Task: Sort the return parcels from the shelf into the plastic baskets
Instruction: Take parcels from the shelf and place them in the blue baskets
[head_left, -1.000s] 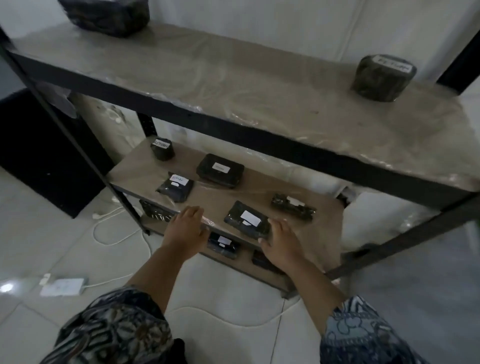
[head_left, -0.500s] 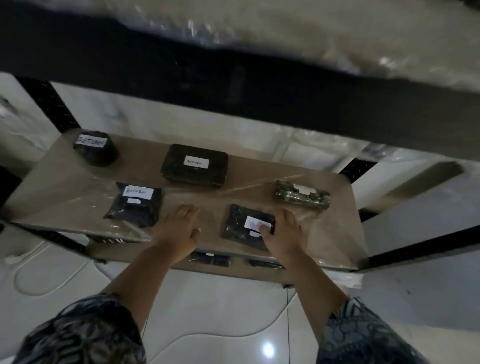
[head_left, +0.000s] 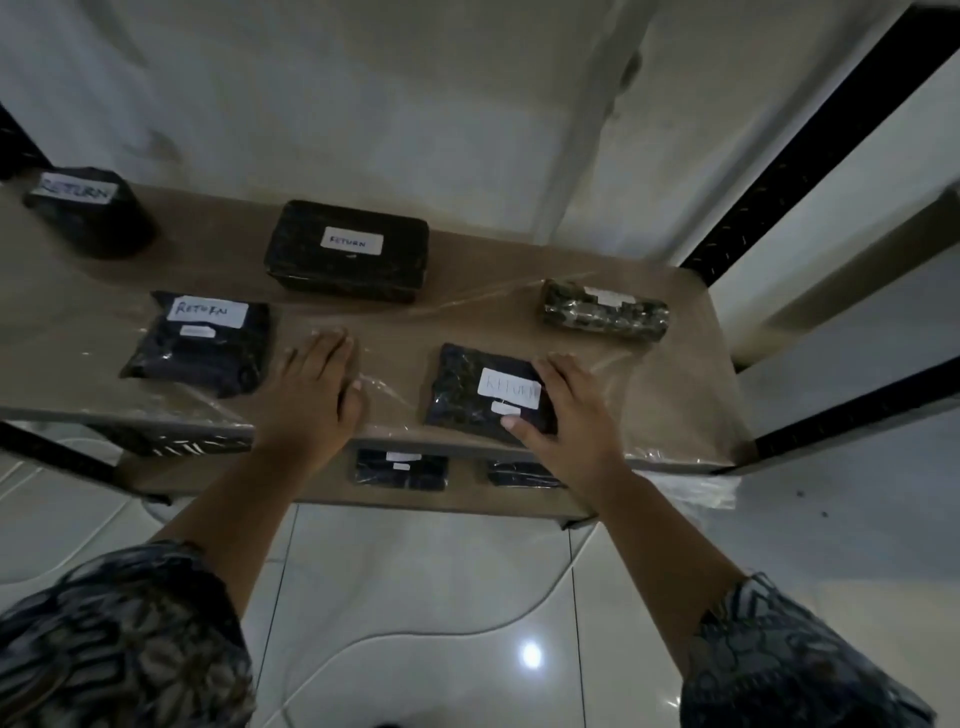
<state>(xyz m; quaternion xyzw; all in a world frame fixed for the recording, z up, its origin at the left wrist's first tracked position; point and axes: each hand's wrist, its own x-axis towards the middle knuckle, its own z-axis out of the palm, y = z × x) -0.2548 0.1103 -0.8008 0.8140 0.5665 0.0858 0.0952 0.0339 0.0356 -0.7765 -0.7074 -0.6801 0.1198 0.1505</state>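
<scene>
The right hand (head_left: 571, 415) has slid onto the RETURN parcel (head_left: 462, 395) lying under its fingers, loosely spread and not yet clamped, while the left hand (head_left: 311, 395) stays flat just beside it, so pickup looks imminent.

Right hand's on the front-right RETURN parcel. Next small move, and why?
Probably curl the right hand round the front-right RETURN parcel and lift it off the shelf: its fingers lie on the parcel's right edge, no closed grip yet, and the left hand rests flat beside it.
</scene>
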